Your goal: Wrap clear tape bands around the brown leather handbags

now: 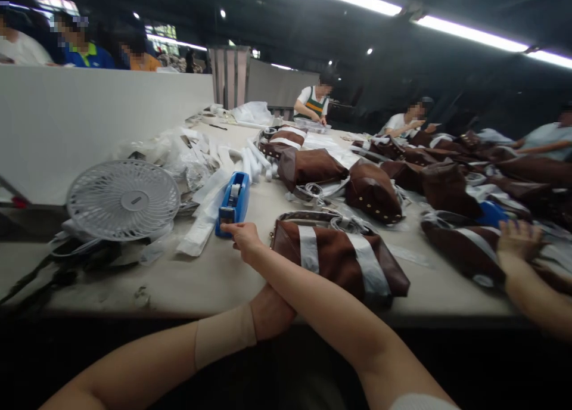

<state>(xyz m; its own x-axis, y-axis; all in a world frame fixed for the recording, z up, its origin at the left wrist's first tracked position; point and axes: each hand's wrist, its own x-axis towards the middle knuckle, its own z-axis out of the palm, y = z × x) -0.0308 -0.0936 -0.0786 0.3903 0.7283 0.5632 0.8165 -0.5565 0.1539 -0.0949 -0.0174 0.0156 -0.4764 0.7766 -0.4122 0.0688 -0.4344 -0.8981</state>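
Right forearm (313, 303), fingers (230, 230) loosely on tape dispenser (235, 201)

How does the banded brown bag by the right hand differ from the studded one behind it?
The banded brown bag has two pale bands across it; the studded brown bag shows none. The studded brown bag has metal studs along its edge; the banded brown bag shows none. The banded brown bag lies nearer the person, beside the right hand, with the studded brown bag farther away. Both are brown and lie on the same pale table.
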